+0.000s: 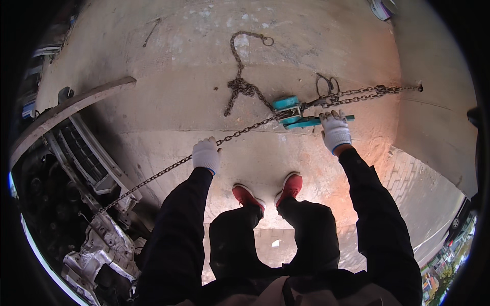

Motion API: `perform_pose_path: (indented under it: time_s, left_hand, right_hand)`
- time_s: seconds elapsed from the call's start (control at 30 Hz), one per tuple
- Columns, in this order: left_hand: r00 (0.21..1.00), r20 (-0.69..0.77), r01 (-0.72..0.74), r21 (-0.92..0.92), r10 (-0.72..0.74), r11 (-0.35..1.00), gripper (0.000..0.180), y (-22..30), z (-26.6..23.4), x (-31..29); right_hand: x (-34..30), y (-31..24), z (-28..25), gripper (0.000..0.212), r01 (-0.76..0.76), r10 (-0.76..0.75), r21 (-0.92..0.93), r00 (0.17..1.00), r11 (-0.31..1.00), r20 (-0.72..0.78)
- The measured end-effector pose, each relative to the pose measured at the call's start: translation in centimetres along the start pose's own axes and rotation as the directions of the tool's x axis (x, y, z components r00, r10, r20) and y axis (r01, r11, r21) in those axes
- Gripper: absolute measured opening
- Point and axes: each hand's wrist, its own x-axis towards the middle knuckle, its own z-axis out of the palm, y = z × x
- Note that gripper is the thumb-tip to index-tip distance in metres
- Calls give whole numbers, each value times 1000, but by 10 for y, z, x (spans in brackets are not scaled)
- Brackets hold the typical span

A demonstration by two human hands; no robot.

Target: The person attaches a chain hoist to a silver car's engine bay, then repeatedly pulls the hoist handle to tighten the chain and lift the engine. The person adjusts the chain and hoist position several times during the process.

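Note:
A teal lever chain hoist (287, 104) hangs in a line of chain in front of me. Its teal lever (312, 122) points right, and my right hand (335, 130), in a white glove, has its fingers wrapped over it near the end. My left hand (206, 155), also gloved in white, is closed around the taut load chain (245, 130) left of the hoist. That chain runs down left to a crumpled metal vehicle part (109, 239). From the hoist's right side, a doubled chain (360, 95) stretches to an anchor point (421, 87).
Slack chain (243, 87) lies bunched on the concrete floor (194, 76) beyond the hoist, ending in a ring (268, 41). A curved beam (84, 104) and a damaged vehicle front (87, 153) stand at left. My red shoes (291, 185) are below the chain.

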Motion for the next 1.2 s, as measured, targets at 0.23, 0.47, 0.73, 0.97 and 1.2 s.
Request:
perform_pose_path:
  time_s: [0.23,0.47,0.73,0.97,1.2]
  left_hand:
    - [978,-181,-102,0,101,995,26,-18,34,15]
    - [963,-268,16,58,0,998,40,-27,28,57]
    - [997,-28,77,113,-75,991,52,-27,14,70]
    - [998,53,39,57,-42,998,48,-22,21,62]
    - [993,108,54,19,-56,998,50,-29,16,73]
  right_hand:
    - [62,23,59,35,81,-90,-72,987,994,-134]
    - [77,42,50,64,227,-227,-14,965,974,-129]
    - [70,13,-26,82,151,-131,-141,981,979,141]
    - [64,12,-32,88,147,-125,-114,976,983,180]
    - [83,18,-16,89,102,-81,-113,981,988,177]
